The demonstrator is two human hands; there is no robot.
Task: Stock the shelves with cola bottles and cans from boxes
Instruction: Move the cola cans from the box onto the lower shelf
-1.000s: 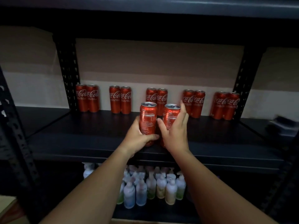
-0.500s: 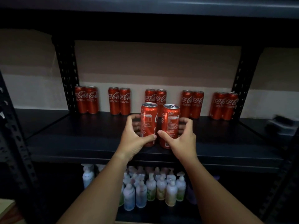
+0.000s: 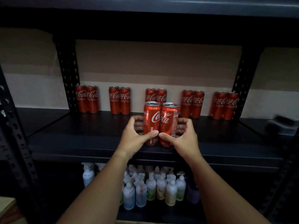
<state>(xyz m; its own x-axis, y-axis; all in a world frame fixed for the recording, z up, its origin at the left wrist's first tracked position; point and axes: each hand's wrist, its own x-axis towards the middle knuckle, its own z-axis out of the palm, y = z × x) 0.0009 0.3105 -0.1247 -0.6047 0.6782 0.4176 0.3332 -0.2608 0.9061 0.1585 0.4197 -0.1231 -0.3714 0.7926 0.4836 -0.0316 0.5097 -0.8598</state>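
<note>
My left hand (image 3: 133,136) curls round the left Coca-Cola can (image 3: 151,122), thumb across its front, and my right hand (image 3: 183,136) grips the right Coca-Cola can (image 3: 169,124) likewise. Both cans stand upright, touching, near the front of the black shelf (image 3: 80,139), ahead of five can pairs (image 3: 120,100) along the back.

Pale pump bottles (image 3: 150,188) crowd the lower level beneath a dark upright (image 3: 68,75).
</note>
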